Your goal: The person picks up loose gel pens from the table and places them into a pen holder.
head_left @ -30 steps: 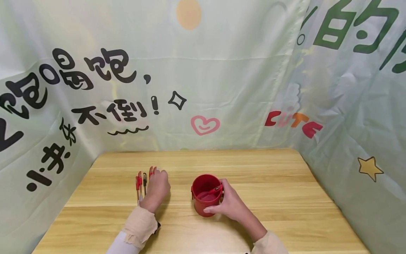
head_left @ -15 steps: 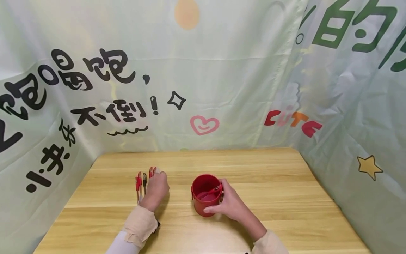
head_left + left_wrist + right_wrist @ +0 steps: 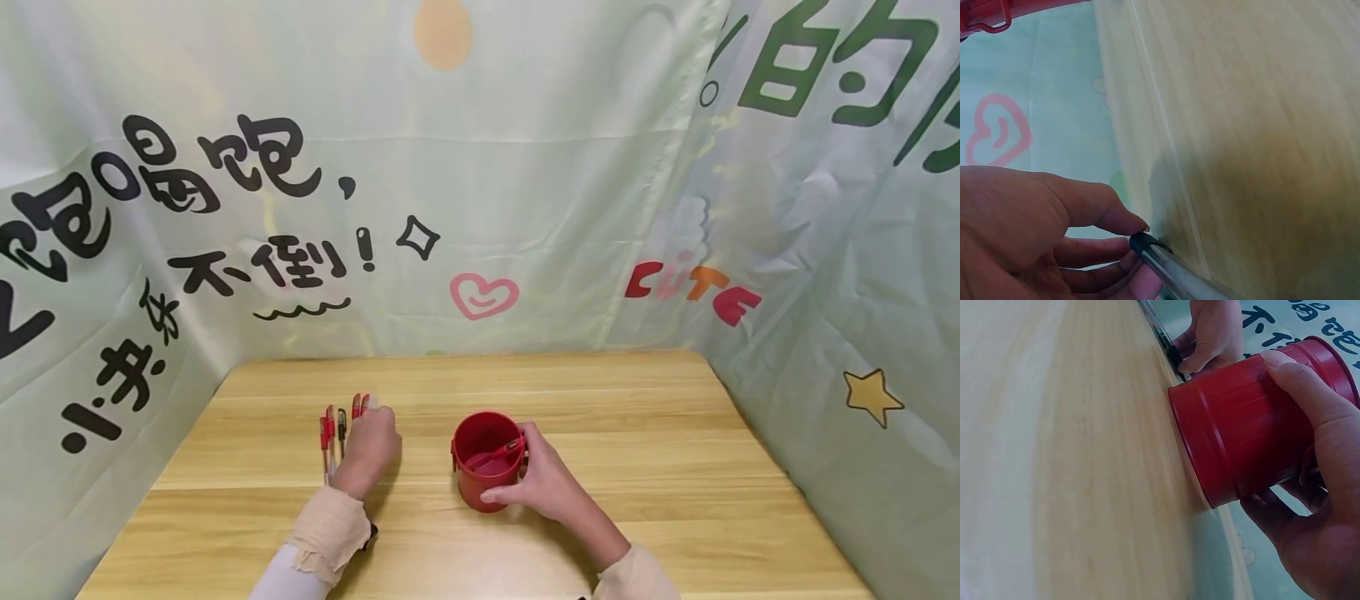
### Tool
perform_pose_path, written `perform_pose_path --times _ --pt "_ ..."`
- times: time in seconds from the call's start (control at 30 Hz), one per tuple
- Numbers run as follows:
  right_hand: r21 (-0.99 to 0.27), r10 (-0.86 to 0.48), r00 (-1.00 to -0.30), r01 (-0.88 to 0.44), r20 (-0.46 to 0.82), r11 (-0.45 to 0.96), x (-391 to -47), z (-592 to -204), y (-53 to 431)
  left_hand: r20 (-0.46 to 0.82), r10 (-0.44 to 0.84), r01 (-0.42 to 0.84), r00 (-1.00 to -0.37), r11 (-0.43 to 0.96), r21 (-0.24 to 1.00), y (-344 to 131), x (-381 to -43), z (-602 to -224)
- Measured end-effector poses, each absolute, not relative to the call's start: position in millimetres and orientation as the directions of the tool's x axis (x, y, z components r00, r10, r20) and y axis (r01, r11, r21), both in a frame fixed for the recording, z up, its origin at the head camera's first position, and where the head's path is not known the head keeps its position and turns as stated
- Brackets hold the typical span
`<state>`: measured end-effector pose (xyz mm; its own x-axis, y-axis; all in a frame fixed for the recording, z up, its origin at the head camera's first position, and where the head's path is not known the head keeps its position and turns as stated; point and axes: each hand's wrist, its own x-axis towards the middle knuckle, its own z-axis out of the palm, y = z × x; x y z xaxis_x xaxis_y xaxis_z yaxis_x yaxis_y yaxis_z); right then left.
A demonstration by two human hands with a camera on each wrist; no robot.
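Note:
In the head view my left hand [image 3: 371, 446] is over a row of pens left of the middle. The left wrist view shows its thumb and fingers pinching a pen [image 3: 1179, 275] with a black end and clear barrel. My right hand [image 3: 551, 479] holds a small red bucket [image 3: 477, 493] by its right side, thumb at the front. Inside the bucket leans a red-capped pen [image 3: 513, 447]. Beside my left hand lie red-capped pens [image 3: 325, 433] and a black-capped pen [image 3: 342, 423]. More red caps [image 3: 357, 406] show past its knuckles, the rest hidden behind the hand.
The wooden table [image 3: 637, 417] has a back edge close to a pale green cloth [image 3: 555, 208] printed with characters and pictures. More cloth hangs along both sides. A wire loop is fixed to the bucket's side, near my right fingers.

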<state>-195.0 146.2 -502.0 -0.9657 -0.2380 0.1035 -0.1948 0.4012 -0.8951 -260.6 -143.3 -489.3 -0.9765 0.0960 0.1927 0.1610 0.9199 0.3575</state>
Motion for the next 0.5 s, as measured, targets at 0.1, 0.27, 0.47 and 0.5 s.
perform_pose_path --times 0.1,0.27,0.47,0.5 --pt "-0.893 -0.235 -0.967 -0.193 0.102 0.406 -194.9 -501.8 146.2 0.185 0.094 0.158 -0.978 0.916 0.369 -143.6 -259.8 -488.3" --pt "-0.893 -0.239 -0.965 -0.199 0.107 0.405 -194.9 -502.0 146.1 0.167 0.089 0.15 -0.982 0.905 0.399 -141.2 -258.1 -483.7" --pt "-0.896 -0.243 -0.964 -0.199 0.106 0.397 -195.2 -502.7 146.3 0.217 0.106 0.184 -0.97 0.906 0.382 -133.6 -256.5 -471.2" --pt "-0.896 -0.246 -0.963 -0.202 0.109 0.395 -195.1 -502.7 146.5 0.227 0.109 0.191 -0.968 0.906 0.378 -132.0 -256.0 -468.6"
